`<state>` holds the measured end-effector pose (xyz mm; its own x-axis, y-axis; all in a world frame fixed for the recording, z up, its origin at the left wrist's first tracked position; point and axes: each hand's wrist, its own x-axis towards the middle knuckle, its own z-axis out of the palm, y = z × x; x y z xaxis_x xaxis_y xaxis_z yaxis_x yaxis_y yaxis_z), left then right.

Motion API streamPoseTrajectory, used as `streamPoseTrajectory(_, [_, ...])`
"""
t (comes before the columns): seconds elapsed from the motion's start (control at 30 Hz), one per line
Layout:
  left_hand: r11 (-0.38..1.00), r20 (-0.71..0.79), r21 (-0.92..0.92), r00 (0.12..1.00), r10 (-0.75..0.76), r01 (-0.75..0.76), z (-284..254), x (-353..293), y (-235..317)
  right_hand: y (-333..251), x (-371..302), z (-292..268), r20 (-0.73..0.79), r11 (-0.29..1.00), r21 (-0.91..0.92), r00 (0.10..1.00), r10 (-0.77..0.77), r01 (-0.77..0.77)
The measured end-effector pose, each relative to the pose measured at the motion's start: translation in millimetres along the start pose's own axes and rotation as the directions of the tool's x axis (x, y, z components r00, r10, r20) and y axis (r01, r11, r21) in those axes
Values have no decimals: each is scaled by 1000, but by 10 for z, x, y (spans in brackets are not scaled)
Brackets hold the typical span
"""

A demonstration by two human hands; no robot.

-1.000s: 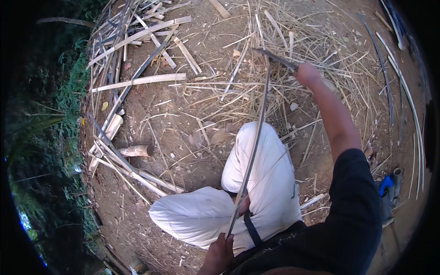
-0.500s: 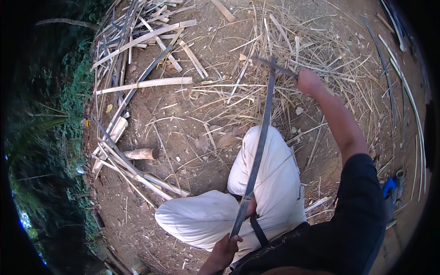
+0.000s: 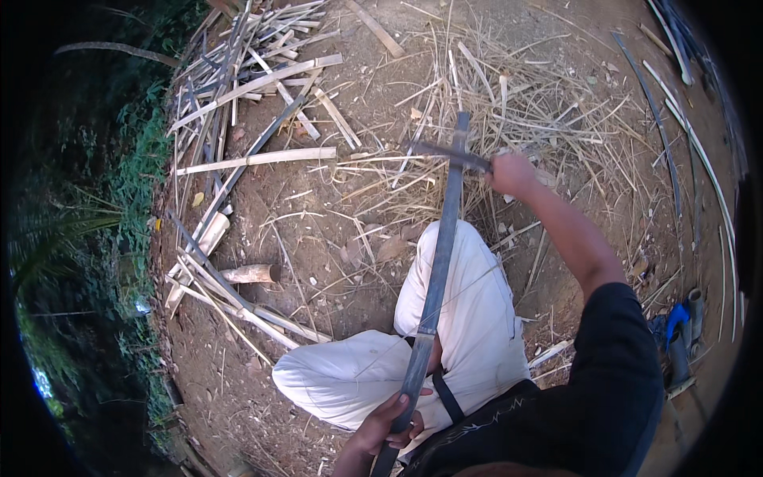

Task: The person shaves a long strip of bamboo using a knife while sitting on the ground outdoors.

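A long bamboo strip [image 3: 435,278] is held across the lap, left hand [image 3: 389,425] fingers wrapped around its near end. A blade [image 3: 445,153] gripped by the right hand [image 3: 513,175] sits near the strip's far end; shaving appears well along, judging by littered slivers [image 3: 509,103].

We see bare brown dirt ground [image 3: 318,230] w/ dry straw-like shavings [image 3: 548,119] scattered thick across the upper middle and right. Upper left: a loose pile of split bamboo strips [image 3: 238,71], pale and grey, lying criss-cross. One pale flat slat [image 3: 254,159] lies apart, just below that pile. Lower left: a short round bamboo stub [image 3: 250,273] rests amid more long splits [image 3: 230,306] that fan toward the centre. Green grass and plants [image 3: 127,159] border the dirt on the left edge. Far right: long thin strips [image 3: 699,151] curve along the rim; below them a blue item [image 3: 675,322], kind unclear.
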<state>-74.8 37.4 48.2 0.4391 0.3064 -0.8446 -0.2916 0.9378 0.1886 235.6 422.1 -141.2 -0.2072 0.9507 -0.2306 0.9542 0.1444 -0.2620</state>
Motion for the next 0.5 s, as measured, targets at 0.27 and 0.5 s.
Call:
streamPoseTrajectory(0.27, [992, 31, -123, 1000, -6, 10, 34, -34, -8, 373, 174, 88, -15, 930, 147, 939, 344, -338])
streamPoseTrajectory(0.5, [952, -146, -296, 988, 40, -82, 499, -46, -18, -264, -1067, -70, -16, 984, 177, 1000, 17, -14])
